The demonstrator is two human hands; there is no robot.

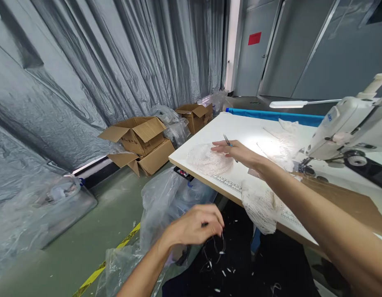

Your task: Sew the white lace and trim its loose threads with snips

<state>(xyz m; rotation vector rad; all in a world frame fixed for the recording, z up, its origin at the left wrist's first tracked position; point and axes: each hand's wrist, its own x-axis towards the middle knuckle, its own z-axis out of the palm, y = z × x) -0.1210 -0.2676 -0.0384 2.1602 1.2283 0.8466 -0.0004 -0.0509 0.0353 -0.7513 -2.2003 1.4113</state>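
My left hand [195, 225] is held above my dark lap, fingers closed in a pinch. Thin white threads [222, 245] hang just under its fingertips. Over the white table [206, 128], my right hand [235, 150] lies palm down with fingers reaching onto a piece of white lacy fabric [206, 160]. A slim metal-tipped tool [227, 140] sticks out from between its fingers; its exact kind is unclear. Another white lacy piece [261, 206] drapes over the table's front edge, under my right forearm. More lace [286, 140] lies near the sewing machine [339, 123].
A printed ruler [226, 182] runs along the table's front edge. A phone-like device [183, 173] sits under the table corner, above clear plastic bags [160, 206]. Open cardboard boxes [144, 138] stand on the floor by a silver curtain [116, 62]. A lamp [289, 104] hangs over the table.
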